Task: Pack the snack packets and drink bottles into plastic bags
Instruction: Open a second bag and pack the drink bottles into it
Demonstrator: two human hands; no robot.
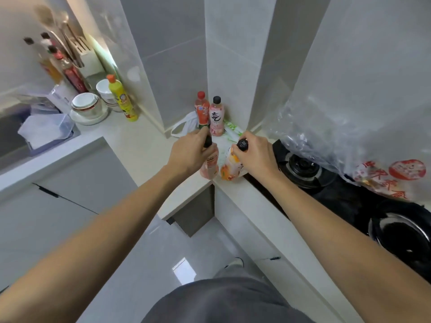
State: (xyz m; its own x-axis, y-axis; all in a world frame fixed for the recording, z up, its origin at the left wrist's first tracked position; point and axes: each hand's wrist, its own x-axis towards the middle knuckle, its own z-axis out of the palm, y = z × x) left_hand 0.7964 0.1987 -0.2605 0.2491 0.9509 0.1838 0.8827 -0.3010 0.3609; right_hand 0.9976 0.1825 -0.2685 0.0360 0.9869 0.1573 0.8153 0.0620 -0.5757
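My left hand (189, 152) grips the black cap of a pink drink bottle (210, 167) standing near the counter's corner edge. My right hand (255, 155) grips the black cap of an orange drink bottle (229, 169) beside it. Behind them, against the tiled corner, stand a red-capped bottle (202, 109) and a pink bottle with a black cap (216, 117). A white plastic bag (186, 124) lies crumpled left of those two. A green-and-white snack packet (232, 131) lies flat behind my right hand.
A black gas hob (326, 183) fills the counter at right, with a clear plastic sheet and red-printed bag (384, 176) hanging over it. Stacked bowls (87, 106), a yellow dish-soap bottle (122, 99), sauce bottles and a sink (44, 134) sit at left. The counter edge runs below the bottles.
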